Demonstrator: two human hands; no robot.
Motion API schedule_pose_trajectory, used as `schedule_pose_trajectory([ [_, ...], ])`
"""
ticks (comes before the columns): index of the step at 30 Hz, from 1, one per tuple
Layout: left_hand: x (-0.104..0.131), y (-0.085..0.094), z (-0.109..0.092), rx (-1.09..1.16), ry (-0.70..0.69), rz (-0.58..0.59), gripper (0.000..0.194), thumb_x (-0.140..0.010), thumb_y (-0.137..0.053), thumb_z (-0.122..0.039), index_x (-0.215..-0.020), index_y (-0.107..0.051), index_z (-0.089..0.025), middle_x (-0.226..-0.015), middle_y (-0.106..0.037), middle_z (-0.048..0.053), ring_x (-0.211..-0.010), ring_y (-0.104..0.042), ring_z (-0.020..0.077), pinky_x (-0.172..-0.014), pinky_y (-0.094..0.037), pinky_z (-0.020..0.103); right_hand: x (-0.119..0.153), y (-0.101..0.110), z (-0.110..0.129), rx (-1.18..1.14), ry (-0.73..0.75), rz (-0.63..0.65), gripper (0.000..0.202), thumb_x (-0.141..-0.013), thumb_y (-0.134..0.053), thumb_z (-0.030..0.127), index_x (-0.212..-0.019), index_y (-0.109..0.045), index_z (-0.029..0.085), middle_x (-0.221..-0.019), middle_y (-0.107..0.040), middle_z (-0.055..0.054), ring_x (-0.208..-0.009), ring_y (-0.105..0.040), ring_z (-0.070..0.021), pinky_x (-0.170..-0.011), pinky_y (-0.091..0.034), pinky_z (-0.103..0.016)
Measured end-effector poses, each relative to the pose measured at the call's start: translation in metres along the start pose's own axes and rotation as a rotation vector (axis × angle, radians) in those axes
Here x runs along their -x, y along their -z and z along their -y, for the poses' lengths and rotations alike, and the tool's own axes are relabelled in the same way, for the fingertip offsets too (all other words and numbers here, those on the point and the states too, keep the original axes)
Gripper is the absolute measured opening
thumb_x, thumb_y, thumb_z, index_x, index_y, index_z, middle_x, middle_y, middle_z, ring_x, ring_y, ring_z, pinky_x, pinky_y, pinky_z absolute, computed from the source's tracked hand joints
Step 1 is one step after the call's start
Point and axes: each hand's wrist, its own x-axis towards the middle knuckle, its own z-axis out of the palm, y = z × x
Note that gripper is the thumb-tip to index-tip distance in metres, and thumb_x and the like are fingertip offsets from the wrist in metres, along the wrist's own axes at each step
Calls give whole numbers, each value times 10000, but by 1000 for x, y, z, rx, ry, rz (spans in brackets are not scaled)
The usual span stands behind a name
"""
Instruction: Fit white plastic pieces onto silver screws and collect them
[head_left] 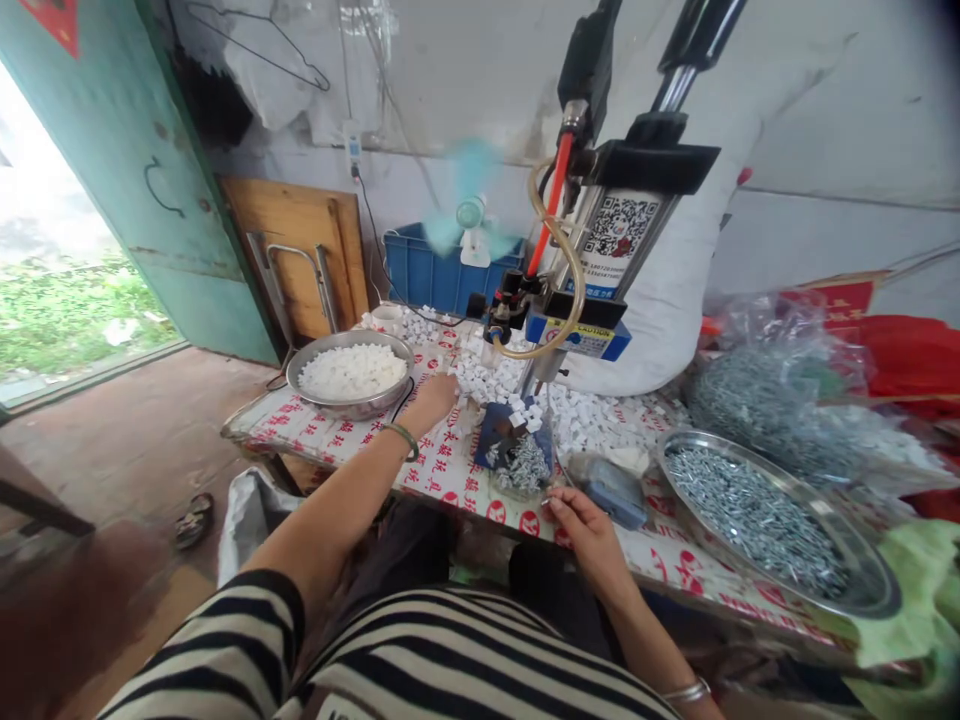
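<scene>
My left hand (437, 400) reaches over the table beside the loose white plastic pieces (487, 375); its fingertips are too small to read. My right hand (581, 525) is at the table's front edge, thumb and fingertips pinched together on a small metal piece (549, 498). Between the hands stands the press (619, 240), its blue base (493, 430) bearing white pieces and a heap of small screws (523, 465). A metal bowl of white pieces (352, 375) is at the left. On the right lies a large metal tray (874, 580) full of screws.
A blue-grey box (615, 490) sits right of the press base. Behind the table are a blue crate (420, 275), a small fan (471, 212) and a big white sack (667, 300). Plastic bags of screws (780, 390) lie at the right. A green door (112, 150) stands at the left.
</scene>
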Motion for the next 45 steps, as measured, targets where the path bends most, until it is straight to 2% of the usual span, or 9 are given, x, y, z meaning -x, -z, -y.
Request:
schedule_pose_trajectory([
  [7,-3,-24,4,-74,-40,13,287,-820,-370,-30,-1007,-585,-68,-1001,-609,194,-1022,-557,245,-832,-450,366,-2,5,-7,17,3,69,314,-729,-596,481,-807,-592,177,-695,-567,8,-659,-504,-114,-647,-416,-234],
  [14,16,-11,2,95,-37,-16,362,-815,-397,-66,-1167,-483,-55,-1026,-589,181,-940,-575,213,-800,-456,334,2,1,4,-8,-28,29,337,-701,-611,503,-798,-592,181,-650,-571,13,-556,-480,-98,-532,-398,-224],
  [16,36,-8,-10,318,-72,-9,355,-845,-398,-155,-1190,-464,-104,-915,-610,96,-803,-586,150,-716,-469,268,0,-3,20,-59,14,-46,330,-691,-624,496,-802,-588,187,-696,-601,-4,-633,-531,-123,-604,-442,-252],
  [19,72,-7,-37,1113,-72,150,298,-858,-401,-308,-1067,-533,-143,-653,-541,-2,-550,-516,88,-532,-427,206,-8,-14,52,-62,130,-98,289,-716,-602,471,-802,-569,196,-700,-595,1,-667,-545,-131,-658,-458,-272],
  [21,92,-7,-53,1428,-41,240,268,-803,-501,-352,-970,-543,-147,-609,-513,-26,-512,-488,70,-492,-403,187,-15,-24,69,4,214,-82,264,-747,-562,449,-819,-561,195,-696,-585,3,-652,-537,-127,-643,-451,-266],
  [25,111,-6,-71,1716,32,285,295,-665,-682,-333,-835,-527,-148,-662,-540,-30,-575,-541,78,-496,-427,180,-20,-42,80,227,342,-85,212,-801,-485,382,-847,-558,188,-738,-596,-11,-665,-536,-131,-636,-436,-259],
  [30,116,-8,-77,2000,225,349,401,-632,-726,-249,-969,-525,-166,-716,-588,-26,-597,-579,68,-537,-461,170,-11,-50,73,444,438,-195,177,-829,-437,297,-875,-566,185,-816,-625,-36,-756,-570,-153,-700,-437,-272],
  [37,118,-6,-82,2043,256,362,397,-612,-745,-234,-952,-554,-159,-696,-590,-33,-532,-551,49,-426,-387,134,-7,-51,74,801,663,-260,196,-857,-406,211,-896,-593,163,-915,-647,-76,-862,-566,-188,-790,-405,-313],
  [45,117,4,-78,1942,184,408,430,-559,-776,-282,-935,-616,-151,-660,-577,-36,-424,-473,20,-331,-269,124,3,-47,74,926,793,-272,268,-887,-405,222,-1035,-626,196,-1066,-645,-61,-1027,-530,-193,-892,-356,-357],
])
